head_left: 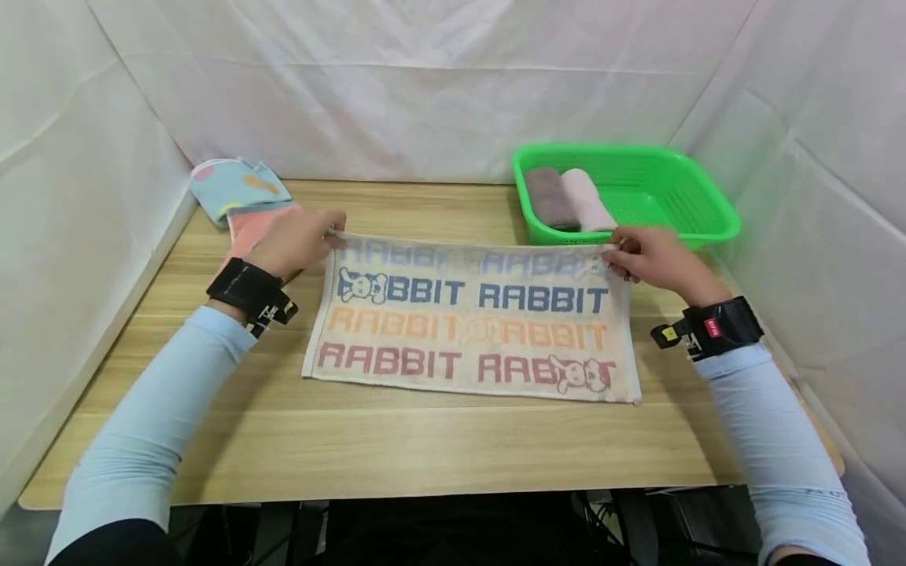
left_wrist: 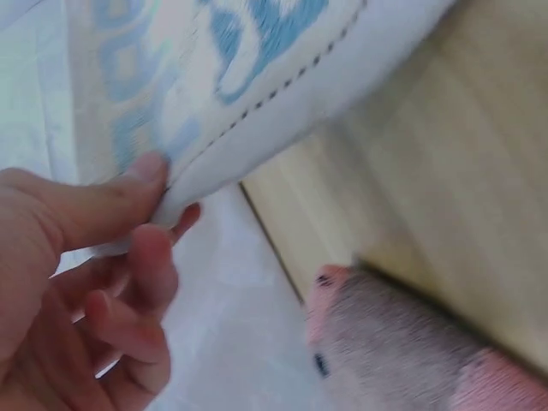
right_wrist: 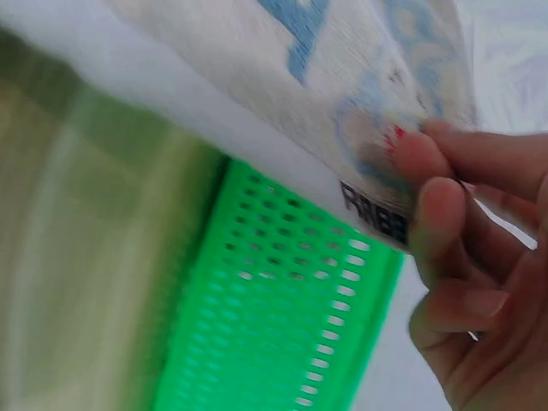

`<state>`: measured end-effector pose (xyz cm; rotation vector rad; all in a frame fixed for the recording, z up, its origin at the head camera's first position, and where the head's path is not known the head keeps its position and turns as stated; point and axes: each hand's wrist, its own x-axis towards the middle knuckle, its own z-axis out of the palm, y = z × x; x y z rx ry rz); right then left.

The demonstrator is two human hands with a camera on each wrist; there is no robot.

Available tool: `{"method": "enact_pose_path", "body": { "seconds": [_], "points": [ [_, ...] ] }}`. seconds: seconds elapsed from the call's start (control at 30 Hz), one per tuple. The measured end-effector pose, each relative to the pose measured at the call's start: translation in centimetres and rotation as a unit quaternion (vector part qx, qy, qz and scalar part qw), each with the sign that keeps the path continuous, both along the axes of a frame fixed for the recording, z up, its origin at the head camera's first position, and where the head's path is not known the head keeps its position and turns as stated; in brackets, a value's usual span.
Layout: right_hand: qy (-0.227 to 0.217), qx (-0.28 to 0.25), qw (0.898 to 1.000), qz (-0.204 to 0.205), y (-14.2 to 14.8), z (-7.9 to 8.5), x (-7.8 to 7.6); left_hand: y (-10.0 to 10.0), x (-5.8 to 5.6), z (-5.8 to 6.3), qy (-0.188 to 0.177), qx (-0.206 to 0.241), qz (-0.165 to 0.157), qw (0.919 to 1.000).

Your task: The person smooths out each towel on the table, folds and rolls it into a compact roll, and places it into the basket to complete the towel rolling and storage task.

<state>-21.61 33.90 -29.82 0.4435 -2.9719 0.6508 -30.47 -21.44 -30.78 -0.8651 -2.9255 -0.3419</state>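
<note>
A white towel [head_left: 467, 314] printed with rows of the word RABBIT and small rabbit heads is stretched out flat between both hands. My left hand [head_left: 303, 240] pinches its far left corner between thumb and fingers, as the left wrist view also shows. At the far right corner, my right hand [head_left: 654, 259] pinches the towel, close to a small dark label [right_wrist: 374, 214] in the right wrist view. The towel's near edge hangs toward the front of the table, its rows of letters facing up and readable from my side.
A green basket [head_left: 708, 200] stands at the back right, holding a rolled brown towel [head_left: 548, 198] and a rolled pale pink towel [head_left: 586, 200]. At the back left lie a folded light blue patterned towel [head_left: 237, 189] and a pink one [head_left: 249, 226]. White sheeting [head_left: 425, 102] encloses the table.
</note>
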Motion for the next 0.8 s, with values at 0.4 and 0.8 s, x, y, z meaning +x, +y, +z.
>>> {"method": "enact_pose_path", "body": {
  "seconds": [0.4,0.8],
  "points": [
    [0.167,0.001,0.986,-0.002,-0.7,0.5,1.9,-1.4,3.5,1.7,0.083,0.110,-0.006,0.9905],
    [0.115,0.085,0.988,0.051,-1.3,-3.3,5.0,-3.2,6.4,-2.4,0.052,-0.003,-0.102,0.9934]
  ]
}}
